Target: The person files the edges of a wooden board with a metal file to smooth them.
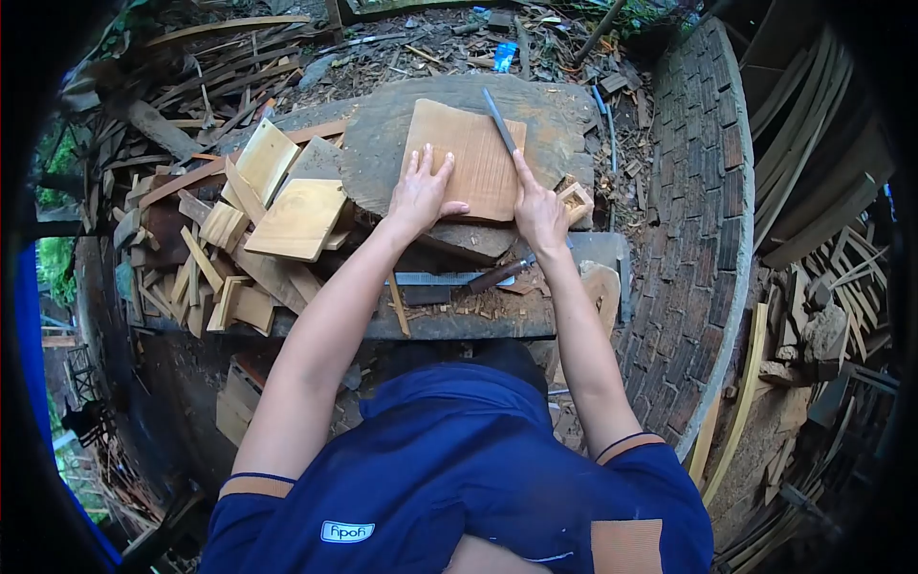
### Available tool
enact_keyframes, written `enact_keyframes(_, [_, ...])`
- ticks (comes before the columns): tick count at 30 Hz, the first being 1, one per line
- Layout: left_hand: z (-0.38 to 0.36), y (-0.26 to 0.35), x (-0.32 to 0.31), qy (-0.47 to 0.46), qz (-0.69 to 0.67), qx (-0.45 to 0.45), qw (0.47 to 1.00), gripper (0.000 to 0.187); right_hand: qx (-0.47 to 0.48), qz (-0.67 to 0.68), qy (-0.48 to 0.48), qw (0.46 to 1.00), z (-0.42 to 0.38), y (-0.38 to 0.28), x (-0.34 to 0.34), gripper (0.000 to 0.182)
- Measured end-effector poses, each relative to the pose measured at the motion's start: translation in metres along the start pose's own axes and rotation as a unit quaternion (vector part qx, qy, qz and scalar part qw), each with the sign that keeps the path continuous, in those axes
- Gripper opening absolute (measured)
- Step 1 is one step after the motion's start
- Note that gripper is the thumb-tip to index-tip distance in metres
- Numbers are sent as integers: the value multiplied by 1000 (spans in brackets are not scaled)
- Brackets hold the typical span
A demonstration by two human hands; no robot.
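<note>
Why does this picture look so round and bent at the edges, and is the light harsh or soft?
Head view: a fisheye lens bows the brick wall and leaves black corners; soft, even daylight, no hard shadows or glare; the wooden board under the left hand and the right hand is sharp, while the scrap wood pile near the rim looks stretched and softer.

Outdoor yard in daylight. Curved brick wall [703,191] stands right. Ground [440,38] at far side is strewn with wood chips. Offcut pile [239,220] lies left; stacked laths [813,163] far right.
</note>
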State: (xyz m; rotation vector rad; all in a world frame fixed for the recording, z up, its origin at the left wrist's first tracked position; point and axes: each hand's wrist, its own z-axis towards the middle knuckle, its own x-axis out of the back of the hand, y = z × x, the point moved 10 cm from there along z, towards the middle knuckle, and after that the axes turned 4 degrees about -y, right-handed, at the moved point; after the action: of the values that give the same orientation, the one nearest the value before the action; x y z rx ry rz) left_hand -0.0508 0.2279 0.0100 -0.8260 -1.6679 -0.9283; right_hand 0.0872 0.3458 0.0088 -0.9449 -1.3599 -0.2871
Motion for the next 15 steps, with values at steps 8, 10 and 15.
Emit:
enact_keyframes(8, [-5,-3,-7,-3,-28,7,1000,91,41,46,-33,998,-80,3,-3,58])
enact_keyframes(10, [-2,0,-3,-4,-25,1,1000,92,63,48,0,997,-49,4,5,57])
enact_keyframes(15, [-3,-2,-4,-13,-23,6,1000,93,15,17,-7,1000,4,11,6,54])
